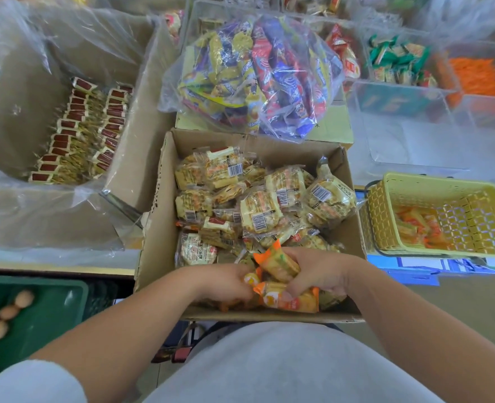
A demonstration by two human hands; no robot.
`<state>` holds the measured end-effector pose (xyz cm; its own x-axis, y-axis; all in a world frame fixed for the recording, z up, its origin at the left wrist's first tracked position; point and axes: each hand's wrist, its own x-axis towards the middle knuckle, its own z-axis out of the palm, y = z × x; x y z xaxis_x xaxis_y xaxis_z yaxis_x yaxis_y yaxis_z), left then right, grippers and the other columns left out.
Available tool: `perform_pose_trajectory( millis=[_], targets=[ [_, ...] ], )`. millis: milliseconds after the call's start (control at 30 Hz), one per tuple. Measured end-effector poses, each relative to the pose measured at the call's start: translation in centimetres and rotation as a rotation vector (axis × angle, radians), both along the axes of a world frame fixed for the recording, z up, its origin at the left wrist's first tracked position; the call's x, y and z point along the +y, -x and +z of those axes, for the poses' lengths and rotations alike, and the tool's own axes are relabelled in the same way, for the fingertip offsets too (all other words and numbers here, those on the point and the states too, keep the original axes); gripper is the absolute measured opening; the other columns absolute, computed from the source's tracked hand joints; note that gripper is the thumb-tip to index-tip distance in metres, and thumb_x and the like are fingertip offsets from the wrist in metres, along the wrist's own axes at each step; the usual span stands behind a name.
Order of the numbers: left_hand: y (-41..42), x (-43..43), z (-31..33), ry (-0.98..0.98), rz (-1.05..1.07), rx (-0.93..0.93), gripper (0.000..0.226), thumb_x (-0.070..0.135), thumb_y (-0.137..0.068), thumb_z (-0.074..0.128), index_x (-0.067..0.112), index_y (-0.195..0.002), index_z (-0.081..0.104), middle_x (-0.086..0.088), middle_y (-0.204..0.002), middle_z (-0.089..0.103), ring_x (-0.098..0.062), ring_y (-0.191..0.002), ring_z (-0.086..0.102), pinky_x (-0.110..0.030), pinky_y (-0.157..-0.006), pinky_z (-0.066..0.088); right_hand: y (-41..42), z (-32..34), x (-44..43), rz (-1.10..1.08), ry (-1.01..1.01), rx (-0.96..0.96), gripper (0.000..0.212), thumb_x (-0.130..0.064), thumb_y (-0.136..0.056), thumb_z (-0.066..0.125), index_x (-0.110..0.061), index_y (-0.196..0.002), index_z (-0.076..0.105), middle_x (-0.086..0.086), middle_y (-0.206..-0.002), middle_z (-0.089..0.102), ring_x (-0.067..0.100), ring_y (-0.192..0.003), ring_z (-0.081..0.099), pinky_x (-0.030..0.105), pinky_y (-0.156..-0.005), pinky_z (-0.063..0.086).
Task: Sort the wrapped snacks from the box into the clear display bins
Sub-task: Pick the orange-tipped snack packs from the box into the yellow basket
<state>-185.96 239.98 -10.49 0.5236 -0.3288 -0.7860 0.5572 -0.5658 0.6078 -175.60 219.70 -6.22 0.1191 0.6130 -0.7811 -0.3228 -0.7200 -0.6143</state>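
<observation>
On my far left sits a big plastic-lined carton (pixel 13 112) with rows of red-ended packets (pixel 80 132). The cardboard box (pixel 159 228) is dead centre, heaped with barcoded clear-wrapped snacks (pixel 259 212). Behind it lies a bulging bag of mixed snacks (pixel 255 74), with the clear display bins (pixel 400 91) to the right. A yellow basket (pixel 386 222) stands just beside the box. At the box's near edge, my right grip (pixel 324 274) clutches orange-wrapped snacks (pixel 281 264). My left grip (pixel 225 283) curls among them; I can't tell whether it holds one.
</observation>
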Motion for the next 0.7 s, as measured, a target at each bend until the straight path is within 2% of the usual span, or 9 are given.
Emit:
perform_pose_trajectory(
  millis=[67,133,233,300,400,467,567,633,700],
  targets=[
    [-0.9,-0.4,0.0,-0.1,-0.122,-0.027,0.07,0.037,-0.074,0.069,0.03,-0.14,0.048,0.002,-0.119,0.066,-0.023,-0.104,0.067,-0.041,-0.09,0.058,-0.5,0.5,-0.9,-0.095,-0.012,-0.025,0.064,-0.005,-0.06,0.09,-0.035,-0.113,0.07,-0.002,-0.115,0.074,0.019,-0.111,0.07,0.042,-0.094,0.057],
    [-1.6,-0.7,-0.3,-0.169,-0.217,-0.043,0.073,0.044,-0.076,0.076,0.024,-0.142,0.051,0.001,-0.129,0.062,-0.022,-0.112,0.061,-0.039,-0.096,0.053,-0.6,1.1,-1.8,-0.176,-0.028,-0.046,0.068,-0.01,-0.056,0.091,-0.036,-0.114,0.068,-0.004,-0.113,0.074,0.016,-0.108,0.07,0.037,-0.089,0.059],
    [-2.4,-1.3,-0.8,-0.203,-0.262,-0.019,0.058,0.052,-0.074,0.082,0.017,-0.116,0.064,0.002,-0.111,0.065,-0.02,-0.1,0.062,-0.03,-0.076,0.047,-0.5,1.5,-3.4,-0.316,-0.111,-0.061,0.075,-0.011,-0.056,0.09,-0.023,-0.125,0.062,0.005,-0.117,0.073,0.025,-0.112,0.069,0.043,-0.094,0.056],
    [-2.8,-1.6,-1.1,-0.245,-0.3,-0.045,0.042,0.046,-0.072,0.082,0.022,-0.097,0.058,0.009,-0.093,0.06,-0.012,-0.083,0.058,-0.028,-0.063,0.042,-0.3,1.6,-4.5,-0.429,-0.193,-0.021,0.077,-0.009,-0.061,0.087,-0.015,-0.132,0.058,0.015,-0.125,0.069,0.034,-0.117,0.066,0.05,-0.098,0.054],
    [-3.0,-1.4,-1.2,-0.266,-0.313,-0.087,0.028,0.032,-0.072,0.079,0.024,-0.085,0.055,0.005,-0.089,0.06,-0.013,-0.077,0.057,-0.029,-0.06,0.043,-0.1,1.7,-6.0,-0.585,-0.28,-0.003,0.081,-0.013,-0.062,0.086,-0.008,-0.137,0.054,0.023,-0.131,0.063,0.042,-0.122,0.061,0.056,-0.104,0.048],
    [-2.9,-1.0,-0.8,-0.231,-0.256,-0.091,0.029,0.027,-0.071,0.079,0.024,-0.095,0.062,-0.003,-0.096,0.067,-0.016,-0.078,0.059,-0.032,-0.064,0.044,-0.1,1.9,-6.8,-0.661,-0.35,0.008,0.076,-0.013,-0.063,0.085,-0.008,-0.134,0.057,0.025,-0.131,0.063,0.043,-0.121,0.061,0.053,-0.1,0.051],
    [-2.9,-0.2,0.9,-0.165,-0.063,-0.11,0.048,0.025,-0.068,0.081,0.025,-0.113,0.067,-0.005,-0.096,0.068,-0.016,-0.076,0.061,-0.036,-0.062,0.048,-0.5,2.3,-8.1,-0.755,-0.44,0.032,0.058,-0.012,-0.067,0.081,-0.015,-0.124,0.068,0.021,-0.124,0.068,0.038,-0.113,0.067,0.042,-0.086,0.057],
    [-3.1,0.3,2.7,-0.054,0.141,-0.153,0.047,0.017,-0.067,0.082,0.034,-0.11,0.073,-0.006,-0.099,0.073,-0.011,-0.076,0.067,-0.027,-0.063,0.053,-0.8,2.4,-9.2,-0.813,-0.499,0.031,0.054,-0.012,-0.068,0.079,-0.016,-0.121,0.07,0.019,-0.12,0.07,0.036,-0.11,0.069,0.041,-0.085,0.057],
    [-3.4,0.2,4.9,0.121,0.357,-0.174,0.05,0.017,-0.062,0.083,0.039,-0.106,0.076,0.0,-0.104,0.074,-0.014,-0.085,0.071,-0.022,-0.067,0.055,-1.4,2.6,-10.4,-0.857,-0.541,0.048,0.056,-0.014,-0.066,0.085,-0.016,-0.12,0.072,0.017,-0.117,0.072,0.032,-0.107,0.07,0.04,-0.083,0.057]
  ],
)
